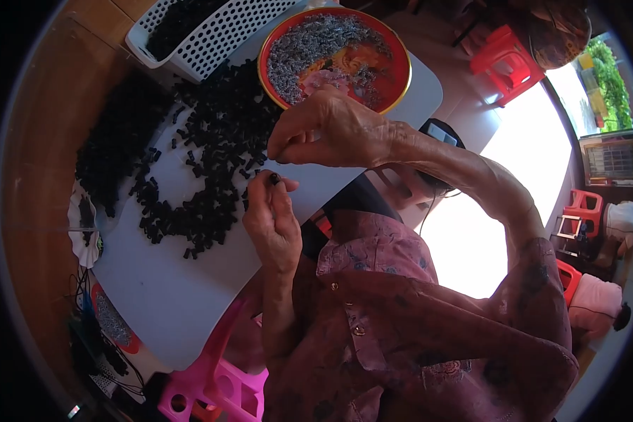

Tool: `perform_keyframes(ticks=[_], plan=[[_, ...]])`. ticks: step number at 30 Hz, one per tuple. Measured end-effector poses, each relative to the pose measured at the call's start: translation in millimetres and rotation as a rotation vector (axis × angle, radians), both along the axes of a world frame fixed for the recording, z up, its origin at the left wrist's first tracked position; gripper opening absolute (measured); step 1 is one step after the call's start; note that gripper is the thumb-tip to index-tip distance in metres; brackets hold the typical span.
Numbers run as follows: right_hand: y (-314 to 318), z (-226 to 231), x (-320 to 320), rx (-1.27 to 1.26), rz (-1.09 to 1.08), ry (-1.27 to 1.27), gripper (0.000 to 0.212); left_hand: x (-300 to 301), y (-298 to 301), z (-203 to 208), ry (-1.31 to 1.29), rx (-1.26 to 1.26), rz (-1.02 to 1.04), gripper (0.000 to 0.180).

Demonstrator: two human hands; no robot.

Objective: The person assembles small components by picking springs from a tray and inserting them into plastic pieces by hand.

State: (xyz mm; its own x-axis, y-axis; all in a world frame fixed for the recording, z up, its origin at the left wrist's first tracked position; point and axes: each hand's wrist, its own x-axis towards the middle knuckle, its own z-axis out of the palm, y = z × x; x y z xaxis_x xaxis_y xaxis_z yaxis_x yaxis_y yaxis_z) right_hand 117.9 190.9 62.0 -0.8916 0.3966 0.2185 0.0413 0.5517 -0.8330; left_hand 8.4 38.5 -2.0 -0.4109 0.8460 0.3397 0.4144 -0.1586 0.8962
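Observation:
My left hand is closed, pinching a small black plastic piece between thumb and finger, its end facing up. Just above it, my right hand has its fingertips pressed together and pointing down toward the piece. Whatever those fingertips hold is too small or hidden to make out. Many similar black pieces lie scattered and heaped on the white table. Beyond my right hand sits a round red tray with a gold rim, holding many small silvery metal parts.
A white perforated basket with dark pieces stands at the far left. Against the wall is a white scalloped dish. A pink plastic chair is at lower left. Red stools and another person are off to the right.

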Motion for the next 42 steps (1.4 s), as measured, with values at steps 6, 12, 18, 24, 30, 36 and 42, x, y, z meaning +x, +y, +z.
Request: perform_keyframes(ticks=[6, 12, 18, 24, 30, 36, 42], plan=[[-6.8, -2.6, -8.9, 0.102, 0.094, 0.002, 0.012, -0.4, -0.4, 1.0, 0.004, -0.029, 0.002, 0.015], [-10.6, -8.0, -9.7, 0.145, 0.139, 0.025, 0.012, -2.6, -2.5, -0.4, 0.028, -0.03, -0.014, 0.015], [-20.0, -11.1, -6.8, -0.077, 0.044, -0.006, 0.013, 0.6, -2.1, 3.3, -0.017, -0.064, 0.018, 0.019], [-32.0, -11.2, -13.0, 0.028, -0.075, 0.002, 0.014, -1.5, -6.2, 0.8, 0.012, -0.059, 0.099, 0.02], [-37.2, -7.7, -26.2, -0.034, -0.038, 0.033, 0.009, -11.3, -15.4, 2.7, 0.063, 0.021, 0.173, 0.015], [-28.9, -3.7, -50.0, -0.16, 0.086, -0.097, 0.01, -20.8, -24.4, 6.6, -0.052, 0.003, 0.123, 0.013], [1.5, -15.0, -105.1, 0.317, 0.105, 0.118, 0.015, -17.4, -29.8, 6.4, -0.093, -0.013, 0.145, 0.014]])
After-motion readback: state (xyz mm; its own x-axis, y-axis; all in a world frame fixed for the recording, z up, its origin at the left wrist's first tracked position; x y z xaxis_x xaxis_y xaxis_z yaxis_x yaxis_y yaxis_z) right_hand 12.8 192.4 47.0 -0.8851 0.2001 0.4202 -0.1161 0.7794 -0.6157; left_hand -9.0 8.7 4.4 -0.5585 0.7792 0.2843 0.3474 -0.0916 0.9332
